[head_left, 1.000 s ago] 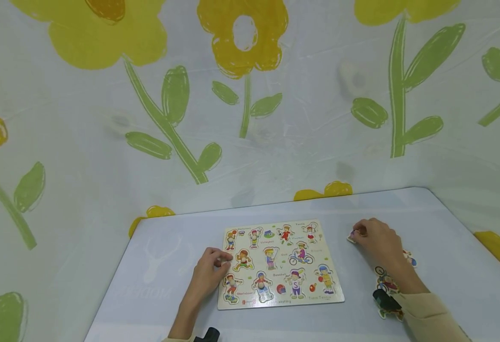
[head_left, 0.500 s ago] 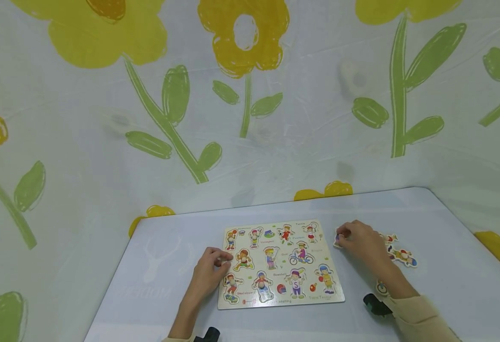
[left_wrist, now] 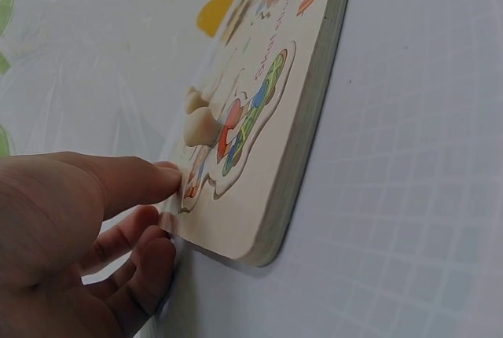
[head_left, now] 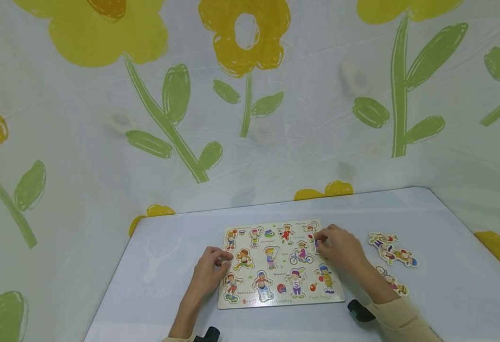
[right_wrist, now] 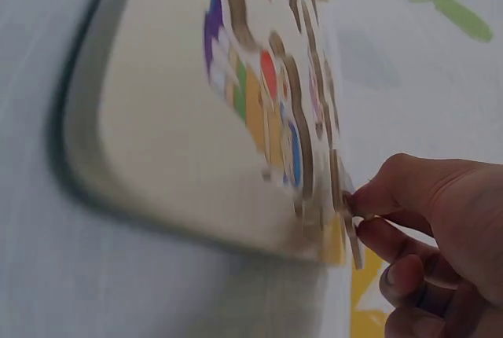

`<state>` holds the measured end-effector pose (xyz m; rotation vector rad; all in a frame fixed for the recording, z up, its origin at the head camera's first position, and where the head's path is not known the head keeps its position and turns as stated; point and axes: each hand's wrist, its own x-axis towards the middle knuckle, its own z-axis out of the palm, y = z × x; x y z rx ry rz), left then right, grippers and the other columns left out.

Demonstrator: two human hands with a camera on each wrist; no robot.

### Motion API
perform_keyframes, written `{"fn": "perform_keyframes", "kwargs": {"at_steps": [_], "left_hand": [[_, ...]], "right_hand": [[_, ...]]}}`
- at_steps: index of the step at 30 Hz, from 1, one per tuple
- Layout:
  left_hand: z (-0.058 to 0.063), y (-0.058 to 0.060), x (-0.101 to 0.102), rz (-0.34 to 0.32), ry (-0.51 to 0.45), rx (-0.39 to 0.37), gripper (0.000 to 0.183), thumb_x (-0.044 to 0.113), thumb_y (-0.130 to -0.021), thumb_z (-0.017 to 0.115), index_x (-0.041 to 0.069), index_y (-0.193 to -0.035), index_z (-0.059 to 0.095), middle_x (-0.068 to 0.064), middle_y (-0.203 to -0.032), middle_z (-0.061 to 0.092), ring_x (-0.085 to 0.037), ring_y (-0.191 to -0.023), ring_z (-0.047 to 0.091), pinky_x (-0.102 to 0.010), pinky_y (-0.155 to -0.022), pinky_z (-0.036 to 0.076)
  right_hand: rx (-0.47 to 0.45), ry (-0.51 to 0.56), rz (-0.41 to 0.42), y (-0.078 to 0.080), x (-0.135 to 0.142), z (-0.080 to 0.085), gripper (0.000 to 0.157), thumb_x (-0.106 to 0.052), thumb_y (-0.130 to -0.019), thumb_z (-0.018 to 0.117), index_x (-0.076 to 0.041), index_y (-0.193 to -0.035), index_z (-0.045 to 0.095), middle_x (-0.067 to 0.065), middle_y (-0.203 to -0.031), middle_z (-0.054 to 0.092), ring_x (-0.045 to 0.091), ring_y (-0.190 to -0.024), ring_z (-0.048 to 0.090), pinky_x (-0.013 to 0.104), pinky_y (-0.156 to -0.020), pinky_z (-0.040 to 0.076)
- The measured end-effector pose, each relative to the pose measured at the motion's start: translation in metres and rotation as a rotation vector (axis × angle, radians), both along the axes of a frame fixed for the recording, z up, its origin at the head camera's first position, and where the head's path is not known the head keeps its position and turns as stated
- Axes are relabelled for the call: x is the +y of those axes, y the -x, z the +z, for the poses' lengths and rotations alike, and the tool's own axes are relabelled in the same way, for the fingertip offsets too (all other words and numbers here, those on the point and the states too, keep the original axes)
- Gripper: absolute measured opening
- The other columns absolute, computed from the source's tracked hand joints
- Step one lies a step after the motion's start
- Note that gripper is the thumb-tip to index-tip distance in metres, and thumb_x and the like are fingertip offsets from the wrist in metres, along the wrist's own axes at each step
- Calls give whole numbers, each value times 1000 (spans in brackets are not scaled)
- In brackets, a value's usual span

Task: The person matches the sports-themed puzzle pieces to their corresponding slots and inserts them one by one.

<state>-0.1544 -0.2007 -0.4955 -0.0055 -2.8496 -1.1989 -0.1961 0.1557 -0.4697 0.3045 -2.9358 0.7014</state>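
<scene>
A wooden puzzle board (head_left: 337,293) with children playing sports lies on the white table. My left hand (head_left: 209,271) holds its left edge; in the left wrist view the thumb (left_wrist: 145,181) lies on the top face, beside a skateboarder piece with a wooden knob (left_wrist: 201,127). Over the board's upper right part, my right hand (head_left: 343,249) pinches a small puzzle piece (head_left: 316,245) between thumb and fingers. In the right wrist view that piece (right_wrist: 355,244) is seen almost edge-on, close to the board surface. The fingers hide part of its picture.
Several loose puzzle pieces (head_left: 387,249) lie clustered on the table right of the board. A cyclist piece (head_left: 392,282) lies nearer, beside the right forearm. A flower-printed cloth (head_left: 301,142) hangs behind the table's back edge (head_left: 271,204).
My right hand has moved left with the puzzle piece, from beside the loose pieces to over the board's right part. The left hand stays on the board's left edge.
</scene>
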Motion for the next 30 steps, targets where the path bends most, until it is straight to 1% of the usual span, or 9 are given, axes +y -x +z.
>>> {"fn": "perform_keyframes", "kwargs": {"at_steps": [2, 7, 9, 14, 18, 20, 26, 30], "left_hand": [[0, 0, 0, -1, -2, -1, 12, 10, -87, 69, 16, -97, 72, -4, -112, 57, -14, -89, 53, -22, -70, 42], [2, 0, 1, -2, -5, -3, 12, 10, -87, 69, 16, -97, 72, -4, -112, 57, -14, -89, 52, -22, -70, 42], [2, 0, 1, 0, -6, -5, 12, 10, -87, 69, 16, -97, 72, -3, -112, 57, -14, -89, 52, -22, -70, 42], [3, -1, 0, 1, -13, -12, 12, 10, -88, 69, 16, -97, 72, -4, -112, 57, -14, -89, 53, -23, -70, 42], [2, -1, 0, 1, -14, -12, 11, 10, -88, 69, 16, -97, 72, -4, -113, 57, -14, -89, 53, -23, -70, 42], [1, 0, 0, 1, -10, -10, 11, 10, -87, 69, 16, -97, 72, -4, -112, 57, -14, -89, 53, -23, -70, 42], [0, 0, 0, -3, 1, 3, 12, 10, -87, 69, 17, -97, 72, -3, -111, 57, -13, -88, 51, -22, -69, 41], [0, -1, 0, -2, -3, 2, 12, 10, -87, 69, 16, -97, 72, -3, -112, 57, -14, -89, 52, -22, -70, 42]], "right_hand": [[0, -1, 10, -1, -8, -1, 17, -18, -84, 73, -14, -100, 74, -1, -92, 65, 12, -73, 53, 30, -65, 46], [59, -9, 52, -6, -31, -4, 17, -18, -82, 75, -15, -98, 75, -4, -88, 64, 8, -67, 49, 23, -58, 41], [79, -16, 67, -9, -41, -6, 16, -19, -82, 76, -16, -98, 76, -6, -87, 64, 6, -66, 48, 22, -57, 41], [89, -20, 93, -15, -66, -10, 15, -23, -83, 77, -20, -98, 76, -11, -86, 62, 3, -66, 47, 19, -59, 42], [101, -31, 126, -18, -83, -12, 16, -24, -83, 77, -21, -98, 76, -12, -84, 60, 2, -64, 45, 16, -55, 39], [109, -36, 139, -19, -89, -12, 15, -24, -83, 76, -21, -99, 76, -11, -85, 61, 2, -64, 45, 16, -55, 39], [123, -55, 162, -19, -103, -13, 14, -24, -85, 75, -20, -98, 76, -10, -88, 64, 1, -66, 47, 17, -62, 44], [131, -59, 178, -19, -108, -13, 14, -25, -84, 76, -19, -98, 76, -9, -86, 63, 1, -65, 46, 17, -61, 43]]}}
